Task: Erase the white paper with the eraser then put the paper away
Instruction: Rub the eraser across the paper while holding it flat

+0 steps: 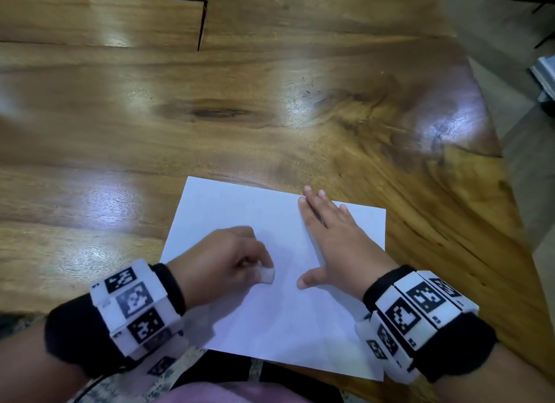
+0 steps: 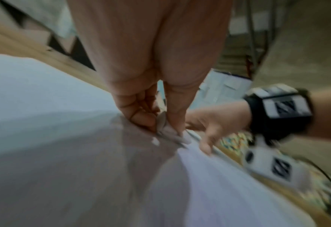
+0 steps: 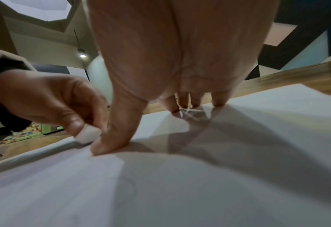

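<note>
A white sheet of paper [image 1: 270, 312] lies on the wooden table [image 1: 210, 117] near its front edge. My left hand [image 1: 228, 258] pinches a small white eraser [image 1: 266, 275] and holds it down on the middle of the sheet. The same eraser [image 3: 88, 135] shows between thumb and fingers in the right wrist view, and it is blurred as the eraser [image 2: 168, 130] in the left wrist view. My right hand [image 1: 333, 237] lies flat on the paper's right half, fingers straight and thumb spread out, pressing the sheet [image 3: 199, 176] down.
The table's right edge [image 1: 516, 210] runs diagonally close to my right wrist, with floor beyond it. A dark slot [image 1: 201, 24] cuts the tabletop at the far left. My lap shows under the paper's near edge [image 1: 228, 375].
</note>
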A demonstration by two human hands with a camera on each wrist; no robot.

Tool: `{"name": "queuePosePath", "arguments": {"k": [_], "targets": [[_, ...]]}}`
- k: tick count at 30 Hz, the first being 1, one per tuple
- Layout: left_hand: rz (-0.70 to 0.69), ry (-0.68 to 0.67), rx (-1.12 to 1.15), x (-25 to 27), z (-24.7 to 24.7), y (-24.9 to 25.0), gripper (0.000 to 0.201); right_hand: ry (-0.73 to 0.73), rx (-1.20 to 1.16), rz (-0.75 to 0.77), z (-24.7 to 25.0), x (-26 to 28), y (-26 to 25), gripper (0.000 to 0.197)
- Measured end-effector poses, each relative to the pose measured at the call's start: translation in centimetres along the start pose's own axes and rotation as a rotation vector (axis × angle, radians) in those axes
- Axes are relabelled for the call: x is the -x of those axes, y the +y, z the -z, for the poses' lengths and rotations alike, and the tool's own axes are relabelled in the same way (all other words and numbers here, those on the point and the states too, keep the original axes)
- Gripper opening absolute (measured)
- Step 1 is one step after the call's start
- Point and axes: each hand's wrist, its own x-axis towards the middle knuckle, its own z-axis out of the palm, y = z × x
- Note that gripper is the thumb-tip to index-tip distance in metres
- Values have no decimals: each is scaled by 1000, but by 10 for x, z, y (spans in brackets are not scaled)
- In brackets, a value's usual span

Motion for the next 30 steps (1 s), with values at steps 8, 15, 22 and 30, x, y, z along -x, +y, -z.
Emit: {"name": "queuePosePath", "arguments": {"k": [8, 15, 22, 30], "targets": [[42, 72, -115, -40, 23, 4, 20, 17, 84, -2, 16, -12, 8, 103], [70, 45, -142, -49, 30, 7, 17, -19, 31, -3, 11, -12, 15, 116], [0, 110, -228, -57, 17, 26, 10, 0, 59, -13, 7, -13, 15, 122], [-107, -126, -186, -15, 6, 15, 5, -1, 81, -24, 7, -13, 14, 122]]}}
